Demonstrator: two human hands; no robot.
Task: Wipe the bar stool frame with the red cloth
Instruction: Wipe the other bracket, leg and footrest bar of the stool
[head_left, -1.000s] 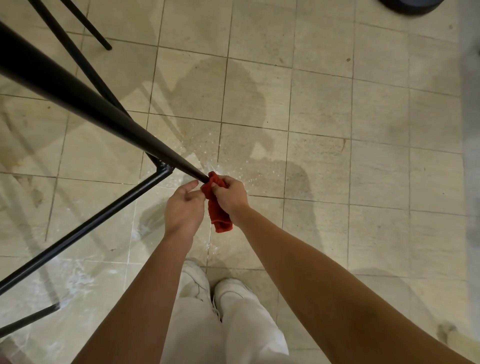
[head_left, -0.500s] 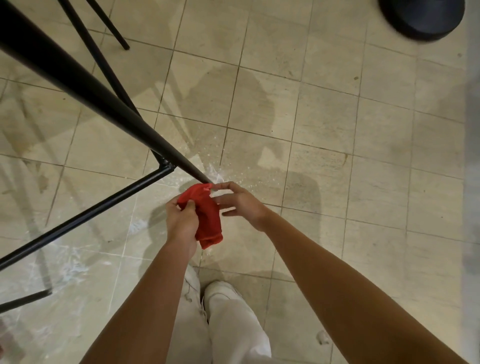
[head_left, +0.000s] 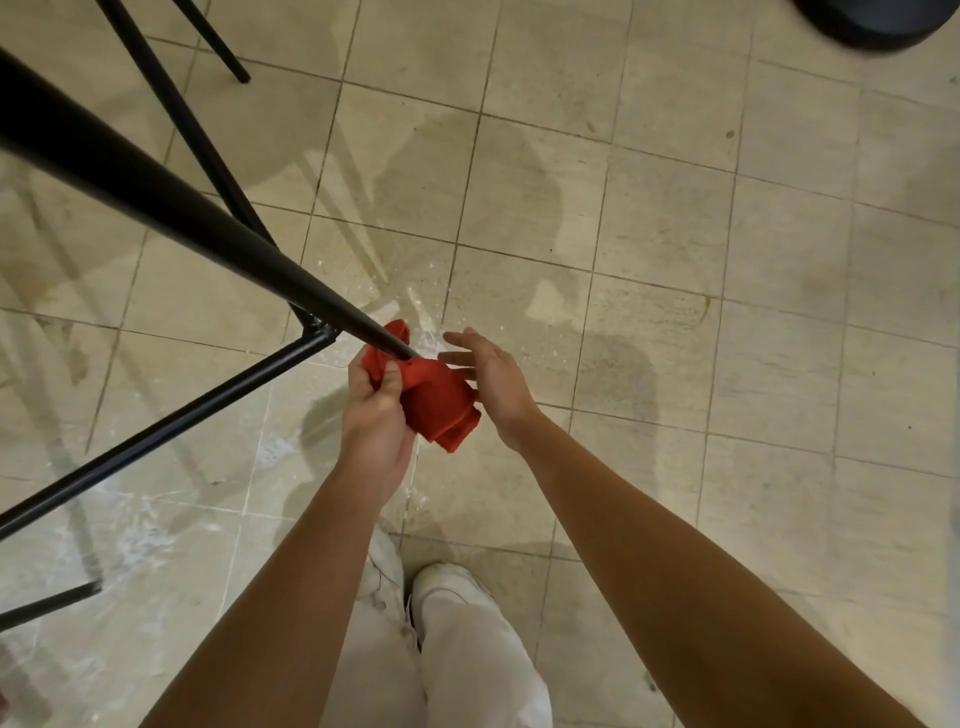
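Right hand released red cloth; left hand grips it at frame.

The left hand grips, right hand splayed open.

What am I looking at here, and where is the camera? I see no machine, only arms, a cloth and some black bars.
There is no machine: a person works with bare hands, and this picture comes from a camera worn on their head, looking down. The black bars are the bar stool frame, standing on a tiled floor with wet patches and white specks. The left hand grips the red cloth, bunched at the lower end of the nearest leg. The right hand is open with straight fingers, close beside the cloth; whether it touches cannot be told. At the bottom are the person's pale trousers and a white shoe.
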